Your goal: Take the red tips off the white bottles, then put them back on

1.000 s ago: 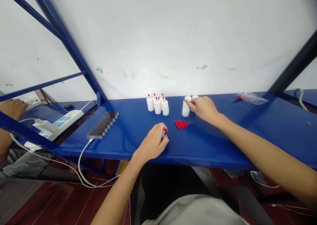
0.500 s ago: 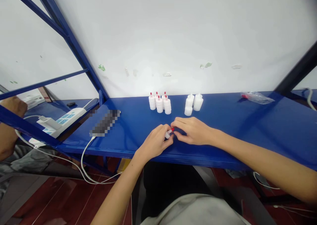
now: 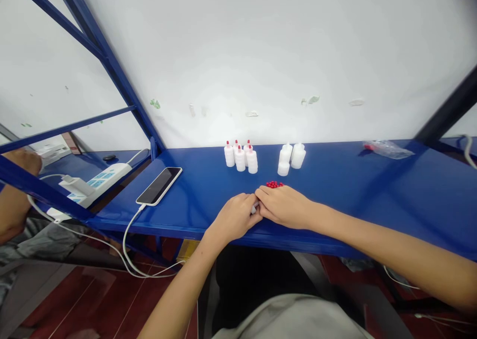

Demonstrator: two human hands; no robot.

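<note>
In the head view, the right hand [image 3: 286, 207] has moved inward since the previous frame and now meets the left hand [image 3: 234, 217], covering the red tip that showed between them.

Just below the centre of the frame, the left fingers are curled nearly closed around a small white bottle [image 3: 255, 209], probably to steady it. The right fingers are bent over its upper end, perhaps to work on the tip; what they grip, and how far they are closed, cannot be told.

Loose red caps [image 3: 275, 184] lie just beyond the right hand, partly hidden by it, likely for easy reach. Behind, on the blue worktop [image 3: 335, 180], the red-tipped bottles [image 3: 240, 160] stand upright near the centre, apart from the plain white bottles [image 3: 283, 168] to their right, which seems to keep the two kinds separate. The phone [image 3: 159, 186] lies left of centre, plugged into a cable [image 3: 128, 224].
</note>
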